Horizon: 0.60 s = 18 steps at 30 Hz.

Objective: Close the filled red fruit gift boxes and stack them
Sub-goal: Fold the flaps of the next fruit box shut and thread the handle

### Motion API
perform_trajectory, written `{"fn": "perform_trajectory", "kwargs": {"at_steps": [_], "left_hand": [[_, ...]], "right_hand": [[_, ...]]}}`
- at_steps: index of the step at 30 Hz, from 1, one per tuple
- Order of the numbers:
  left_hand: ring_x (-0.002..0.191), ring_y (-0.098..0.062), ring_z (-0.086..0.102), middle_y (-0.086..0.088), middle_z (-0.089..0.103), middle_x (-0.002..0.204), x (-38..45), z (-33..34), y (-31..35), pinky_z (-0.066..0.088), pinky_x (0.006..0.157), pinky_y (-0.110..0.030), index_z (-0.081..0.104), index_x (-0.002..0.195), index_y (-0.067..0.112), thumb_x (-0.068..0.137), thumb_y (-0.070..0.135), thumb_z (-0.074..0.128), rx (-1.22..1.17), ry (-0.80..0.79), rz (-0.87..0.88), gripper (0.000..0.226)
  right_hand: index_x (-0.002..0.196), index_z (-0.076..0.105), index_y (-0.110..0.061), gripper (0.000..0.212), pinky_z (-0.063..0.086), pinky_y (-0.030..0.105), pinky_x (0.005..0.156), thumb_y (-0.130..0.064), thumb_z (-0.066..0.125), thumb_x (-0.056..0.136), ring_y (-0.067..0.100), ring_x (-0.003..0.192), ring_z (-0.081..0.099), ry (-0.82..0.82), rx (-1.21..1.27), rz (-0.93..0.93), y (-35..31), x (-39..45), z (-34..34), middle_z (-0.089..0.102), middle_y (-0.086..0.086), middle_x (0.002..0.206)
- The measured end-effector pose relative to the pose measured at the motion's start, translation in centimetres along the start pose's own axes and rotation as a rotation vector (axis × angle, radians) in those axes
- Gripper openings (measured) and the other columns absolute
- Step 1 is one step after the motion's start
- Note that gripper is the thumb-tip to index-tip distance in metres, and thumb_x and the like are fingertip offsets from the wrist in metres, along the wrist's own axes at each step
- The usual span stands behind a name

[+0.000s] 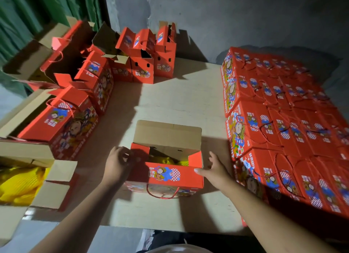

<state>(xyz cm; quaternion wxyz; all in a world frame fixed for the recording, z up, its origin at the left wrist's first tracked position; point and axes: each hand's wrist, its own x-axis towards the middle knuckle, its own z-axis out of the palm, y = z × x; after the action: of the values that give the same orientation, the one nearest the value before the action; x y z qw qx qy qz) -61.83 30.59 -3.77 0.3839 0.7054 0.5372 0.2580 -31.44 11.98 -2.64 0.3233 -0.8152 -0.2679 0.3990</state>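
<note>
We see an open box (166,174) standing on the table (179,105), near its front edge. All places below are told from this box.

Its far flap (168,133) stands up, showing plain brown card. Its near flap (172,177) folds toward us, red with a printed figure, and a red cord handle (162,193) hangs below that flap. Two short red side flaps rise at the left and right ends. Inside the box we make out something yellow (164,160), partly in shadow.

The left hand (118,163) is at the box's left end, fingers curled against the left side flap (139,150); motion blur and shadow keep us from telling whether it truly grasps the flap. The right hand (213,168) is at the box's right end with fingers spread and fairly straight, the thumb lying on the near flap's right corner, grasping nothing. So the box sits between the two hands, its open top just beyond the fingertips.

To the right of the box, a stack (283,124) of closed red boxes lies packed side by side, cord handles on top. To its left stand more red boxes (62,120) with flaps raised. Beyond it, at the table's far edge, three narrow red boxes (147,60) stand open. At the near left, one carton (47,184) shows yellow netting (17,184) inside.
</note>
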Motion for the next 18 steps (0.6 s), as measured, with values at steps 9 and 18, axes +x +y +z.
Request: {"fn": "perform_trajectory", "kwargs": {"at_steps": [9,18], "left_hand": [[0.103,-0.015,0.067,-0.003,0.058,0.138,2.6,-0.3,-0.7,0.058,0.068,-0.020,0.042,0.157,0.027,0.084,-0.007,0.081,-0.448,-0.316,-0.236,0.089],[0.119,-0.018,0.061,0.003,0.065,0.129,1.7,-1.2,-0.5,0.050,0.097,-0.032,0.063,0.125,0.024,0.068,0.035,0.092,0.091,-0.217,0.270,0.065]], "right_hand": [[0.162,0.025,-0.038,0.114,0.036,0.035,0.116,-0.003,0.090,0.075,0.014,0.152,0.030,-0.167,0.108,-0.051,-1.7,3.1,-0.7,0.035,0.008,0.166],[0.123,0.056,-0.039,0.071,0.055,0.032,0.099,-0.033,0.095,0.063,0.003,0.118,0.063,-0.058,0.035,-0.313,1.1,0.8,0.3,0.063,-0.023,0.128]]}}
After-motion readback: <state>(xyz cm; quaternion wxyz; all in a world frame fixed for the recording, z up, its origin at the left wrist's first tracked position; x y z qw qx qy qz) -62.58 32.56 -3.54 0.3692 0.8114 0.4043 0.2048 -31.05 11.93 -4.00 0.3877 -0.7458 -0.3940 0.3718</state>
